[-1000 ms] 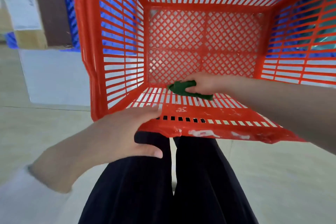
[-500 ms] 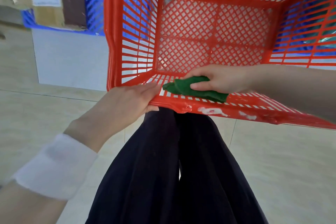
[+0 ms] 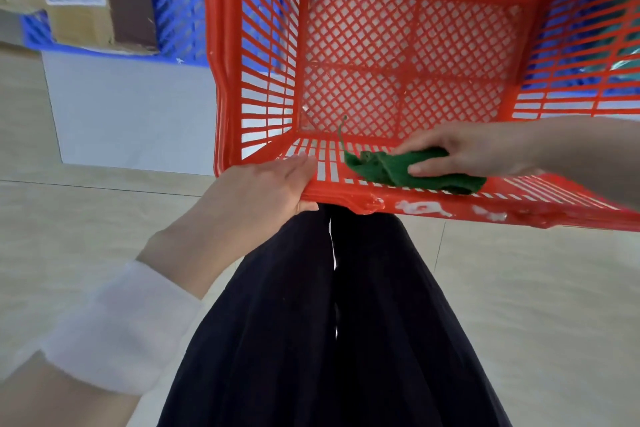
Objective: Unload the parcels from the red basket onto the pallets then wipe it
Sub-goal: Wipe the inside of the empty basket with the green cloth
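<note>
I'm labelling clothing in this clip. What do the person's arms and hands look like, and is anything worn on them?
Both hands are bare: the left hand and right hand show no gloves, rings or watch. A white fabric band, cuff or wristband, wraps the left forearm. The right forearm is bare as far as it shows.

Red plastic basket [image 3: 221,62] tipped w/ open mouth twd camera, lattice bottom & slatted walls, white smears on near rim; crumpled green cloth [image 3: 391,168] w/ loose thread lies inside on near wall, just by rim.
</note>
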The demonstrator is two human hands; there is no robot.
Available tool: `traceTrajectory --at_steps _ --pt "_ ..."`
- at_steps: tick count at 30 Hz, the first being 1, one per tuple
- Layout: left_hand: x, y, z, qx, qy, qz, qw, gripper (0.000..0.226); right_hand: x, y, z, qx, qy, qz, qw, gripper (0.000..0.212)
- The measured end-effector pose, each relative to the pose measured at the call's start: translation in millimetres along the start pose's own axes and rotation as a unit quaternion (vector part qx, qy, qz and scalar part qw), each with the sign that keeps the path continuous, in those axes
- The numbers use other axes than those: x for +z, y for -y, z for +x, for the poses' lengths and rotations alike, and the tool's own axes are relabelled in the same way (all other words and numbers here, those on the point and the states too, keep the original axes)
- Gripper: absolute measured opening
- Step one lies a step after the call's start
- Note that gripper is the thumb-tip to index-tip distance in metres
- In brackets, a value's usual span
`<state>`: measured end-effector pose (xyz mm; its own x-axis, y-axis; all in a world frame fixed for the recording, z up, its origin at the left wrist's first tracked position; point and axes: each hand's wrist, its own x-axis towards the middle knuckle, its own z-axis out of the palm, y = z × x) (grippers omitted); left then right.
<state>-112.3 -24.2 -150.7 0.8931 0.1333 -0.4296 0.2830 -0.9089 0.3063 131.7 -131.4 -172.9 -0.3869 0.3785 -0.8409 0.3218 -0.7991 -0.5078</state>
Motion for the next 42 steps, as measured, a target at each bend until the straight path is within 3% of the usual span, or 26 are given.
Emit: traceTrajectory --at_steps 3,8,16,21,25,29,32,35,42 --pt "0.3 -1.7 0.5 0.002 -0.010 0.012 1.000 0.057 1.7 7.9 21.2 0.012 -0.010 -0.011 1.000 0.017" --pt "2.1 -2.7 -0.7 -0.006 -0.006 0.035 0.999 0.062 6.5 18.0 55.5 -0.028 0.012 -0.035 0.999 0.026" --pt "0.4 -5.9 -2.0 -0.015 0.007 0.036 0.999 0.066 -30.0 -38.9 -23.2 -0.011 0.084 0.000 0.996 0.031" --pt "1.1 -5.5 -0.3 -0.015 0.022 0.032 0.999 0.065 -17.1 -28.5 10.0 -0.038 0.045 -0.002 0.998 0.025" --pt "-1.0 -6.3 -0.6 -0.028 0.033 0.029 0.999 0.065 -10.6 -23.8 19.9 -0.062 0.058 -0.001 0.996 0.024" --pt "-1.2 -7.6 -1.4 -0.025 0.035 0.029 0.999 0.066 -36.7 -64.8 -22.9 -0.006 0.067 -0.006 0.998 0.016" --pt "-0.9 -8.9 -1.2 -0.050 0.039 0.030 0.998 0.068 -53.2 -92.6 -49.8 0.045 0.064 -0.011 0.997 0.056" --pt "-2.6 -10.0 0.3 -0.043 0.039 0.028 0.998 0.064 -41.7 -82.3 -34.6 0.038 0.037 0.012 0.999 0.014" --pt "-2.4 -9.5 0.7 -0.033 0.032 0.022 0.999 0.060 -19.8 -46.6 8.7 -0.007 0.024 -0.005 1.000 0.021"
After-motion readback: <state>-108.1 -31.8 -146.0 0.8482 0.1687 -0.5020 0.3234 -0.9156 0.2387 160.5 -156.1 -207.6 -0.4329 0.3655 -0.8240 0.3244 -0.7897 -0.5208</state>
